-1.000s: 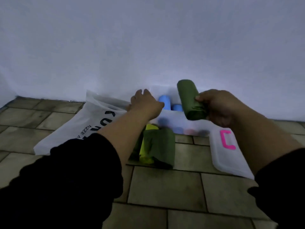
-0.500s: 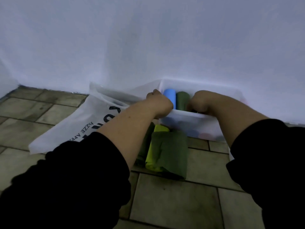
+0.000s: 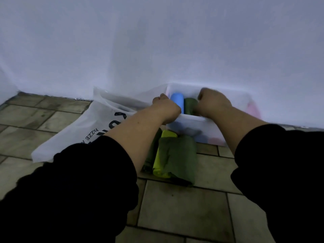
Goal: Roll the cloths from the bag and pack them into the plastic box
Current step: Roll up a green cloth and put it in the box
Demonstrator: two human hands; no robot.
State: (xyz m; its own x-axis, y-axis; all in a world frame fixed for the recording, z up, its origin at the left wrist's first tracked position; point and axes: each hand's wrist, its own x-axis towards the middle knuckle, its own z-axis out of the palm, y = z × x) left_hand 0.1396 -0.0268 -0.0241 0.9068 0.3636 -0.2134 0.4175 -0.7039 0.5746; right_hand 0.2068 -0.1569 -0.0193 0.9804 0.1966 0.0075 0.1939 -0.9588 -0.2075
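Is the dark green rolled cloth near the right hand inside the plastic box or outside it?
Inside. The green roll stands within the walls of the plastic box, next to the blue roll, beside the right hand.

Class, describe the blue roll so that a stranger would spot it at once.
Against the white wall sits a clear box. At its left end is the blue roll, between the left hand and a green roll. It alone is bright blue; its neighbour is dark green.
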